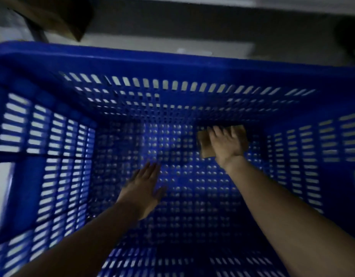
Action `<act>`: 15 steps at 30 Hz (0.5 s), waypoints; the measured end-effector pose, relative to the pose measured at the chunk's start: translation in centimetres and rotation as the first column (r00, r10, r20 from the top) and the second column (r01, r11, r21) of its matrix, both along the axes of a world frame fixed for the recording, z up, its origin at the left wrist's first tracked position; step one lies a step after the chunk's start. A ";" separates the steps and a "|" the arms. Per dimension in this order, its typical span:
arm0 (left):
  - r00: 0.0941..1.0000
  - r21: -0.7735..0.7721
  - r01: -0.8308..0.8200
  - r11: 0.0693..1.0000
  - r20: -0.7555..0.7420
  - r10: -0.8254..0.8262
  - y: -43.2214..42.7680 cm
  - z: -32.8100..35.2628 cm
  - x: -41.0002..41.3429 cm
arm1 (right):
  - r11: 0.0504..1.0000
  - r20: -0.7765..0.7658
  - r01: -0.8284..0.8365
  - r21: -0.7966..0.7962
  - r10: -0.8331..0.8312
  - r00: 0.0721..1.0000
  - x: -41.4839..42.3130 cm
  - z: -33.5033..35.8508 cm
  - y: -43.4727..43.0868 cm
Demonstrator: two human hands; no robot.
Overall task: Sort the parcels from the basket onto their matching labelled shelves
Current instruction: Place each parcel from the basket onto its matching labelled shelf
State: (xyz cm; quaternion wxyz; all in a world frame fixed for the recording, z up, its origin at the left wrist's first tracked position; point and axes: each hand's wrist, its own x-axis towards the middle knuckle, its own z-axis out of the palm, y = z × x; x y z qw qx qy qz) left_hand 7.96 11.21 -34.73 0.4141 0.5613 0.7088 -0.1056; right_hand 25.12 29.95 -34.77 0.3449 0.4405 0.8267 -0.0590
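Note:
I look straight down into a deep blue slotted plastic basket (172, 62). A small brown cardboard parcel (205, 145) lies on its floor at the far right corner. My right hand (226, 143) lies on top of the parcel with its fingers spread over the far edge; whether they curl round it is blurred. My left hand (143, 188) hovers flat and open above the basket floor, left of centre, holding nothing. Both forearms reach down inside the basket.
The basket walls rise on all sides around my arms. Beyond the far rim lies a pale floor (152, 44). A brown cardboard box (59, 15) shows at the top left, and a dark shape (350, 33) at the top right.

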 end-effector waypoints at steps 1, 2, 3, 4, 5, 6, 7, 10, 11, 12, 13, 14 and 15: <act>0.999 -0.007 -0.022 1.000 0.033 0.023 -0.6 -0.1 -0.1 | 1.000 0.009 0.009 -0.002 -0.009 1.000 0.2 0.0 -0.2; 0.996 -0.010 -0.052 0.999 0.067 0.053 -1.0 0.0 -0.2 | 1.000 0.013 0.020 -0.004 -0.020 1.000 0.5 0.1 -0.7; 0.989 -0.016 -0.102 0.995 0.107 0.103 -1.4 0.4 -0.2 | 0.999 0.000 0.045 -0.011 -0.045 0.999 1.0 0.6 -1.4; 0.969 -0.044 -0.181 0.983 0.166 0.186 -1.5 1.0 0.0 | 0.993 -0.056 0.112 -0.040 -0.114 0.992 1.6 1.1 -2.3; 0.916 -0.094 -0.301 0.949 0.250 0.315 -1.5 1.9 0.3 | 0.964 -0.147 0.243 -0.111 -0.258 0.955 2.0 2.0 -3.3; 0.781 -0.200 -0.478 0.855 0.349 0.518 -1.1 3.5 0.7 | 0.875 -0.263 0.416 -0.247 -0.474 0.840 2.4 3.8 -4.3; 0.570 -0.310 -0.640 0.703 0.422 0.705 -0.7 5.0 1.2 | 0.685 -0.332 0.563 -0.462 -0.722 0.607 2.6 5.8 -5.3; 0.187 -0.606 -0.702 0.374 0.350 0.918 0.9 11.2 2.5 | -0.097 0.048 0.400 -0.911 -0.990 -0.130 2.9 12.0 -7.4; 0.159 -0.686 -0.636 0.352 0.329 0.931 1.2 13.7 2.6 | -0.226 0.151 0.289 -0.930 -0.954 -0.258 3.1 14.2 -7.9; 0.112 -0.776 -0.531 0.342 0.336 0.935 1.6 16.3 2.5 | -0.294 0.207 0.217 -0.931 -0.915 -0.347 3.4 16.5 -8.3; 0.028 -0.846 -0.417 0.331 0.352 0.935 2.1 19.0 2.5 | -0.314 0.223 0.181 -0.932 -0.890 -0.398 3.6 19.1 -8.5; -0.039 -0.876 -0.336 0.347 0.382 0.924 2.6 21.8 2.5 | -0.309 0.217 0.168 -0.936 -0.883 -0.416 3.7 21.8 -8.7; -0.092 -0.882 -0.287 0.374 0.414 0.905 3.0 24.2 2.6 | -0.286 0.194 0.169 -0.943 -0.886 -0.420 3.8 24.2 -8.8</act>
